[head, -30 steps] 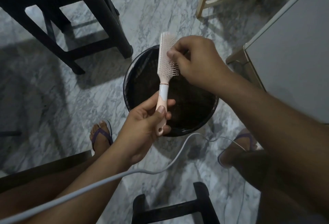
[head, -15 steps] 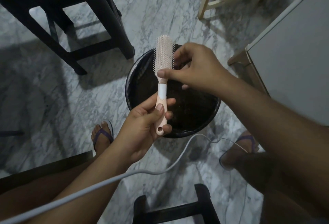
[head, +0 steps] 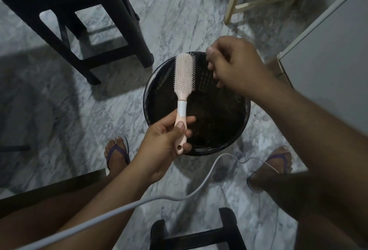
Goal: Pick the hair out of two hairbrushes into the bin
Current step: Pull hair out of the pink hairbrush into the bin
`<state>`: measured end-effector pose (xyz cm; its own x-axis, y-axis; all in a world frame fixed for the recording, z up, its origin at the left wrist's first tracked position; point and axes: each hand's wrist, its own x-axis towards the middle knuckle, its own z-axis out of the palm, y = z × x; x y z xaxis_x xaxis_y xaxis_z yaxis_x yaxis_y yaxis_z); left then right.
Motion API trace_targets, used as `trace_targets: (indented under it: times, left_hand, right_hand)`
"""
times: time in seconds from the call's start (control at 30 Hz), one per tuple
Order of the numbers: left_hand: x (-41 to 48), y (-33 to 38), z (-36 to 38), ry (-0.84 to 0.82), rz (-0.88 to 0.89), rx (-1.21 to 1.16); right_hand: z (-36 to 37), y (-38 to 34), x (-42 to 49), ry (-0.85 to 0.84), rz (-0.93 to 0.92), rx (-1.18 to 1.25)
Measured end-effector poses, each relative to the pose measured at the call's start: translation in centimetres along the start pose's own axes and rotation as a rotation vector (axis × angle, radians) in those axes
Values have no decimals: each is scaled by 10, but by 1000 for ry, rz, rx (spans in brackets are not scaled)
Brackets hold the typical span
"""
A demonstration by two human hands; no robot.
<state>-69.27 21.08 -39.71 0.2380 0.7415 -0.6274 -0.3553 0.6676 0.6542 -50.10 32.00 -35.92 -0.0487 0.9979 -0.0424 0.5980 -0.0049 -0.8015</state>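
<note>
Left hand [head: 159, 146] is gripping brush [head: 183, 74] by the handle, fingers curled round it; bristles are facing up, head is hanging over the bin [head: 209, 149]. Right hand [head: 235, 66] is hovering beside the brush head, apart from it. Its fingers are bunched; cannot tell if they are pinching hair.

Hairbrush [head: 184, 74]: my brush has a pale pink pad and back, with pale bristles.
Hairbrush handle: white band at the neck, pale pink below it.
Bin [head: 147, 98]: black, with a glossy sheen on the rim; the inside is dark and speckled brown.
Floor [head: 179, 11]: marble pattern with grey veins on white.
Stool [head: 123, 31]: black throughout.
Cable [head: 199, 188]: pale grey, plain.
Flip-flops [head: 121, 152]: mine have purple straps.
Wooden frame [head: 233, 5]: light, unpainted tan.
Cabinet [head: 328, 50]: off-white and plain, with a cream edge.
</note>
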Motion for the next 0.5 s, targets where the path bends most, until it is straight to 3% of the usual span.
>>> trace_targets:
  times: [0.2, 0.5]
  left_hand:
    - [-4, 0, 5, -65, 17, 63]
    - [-6, -4, 0, -6, 99, 277]
  right_hand:
    - [11, 4, -7, -158, -106, -229]
    - [11, 2, -9, -189, -130, -361]
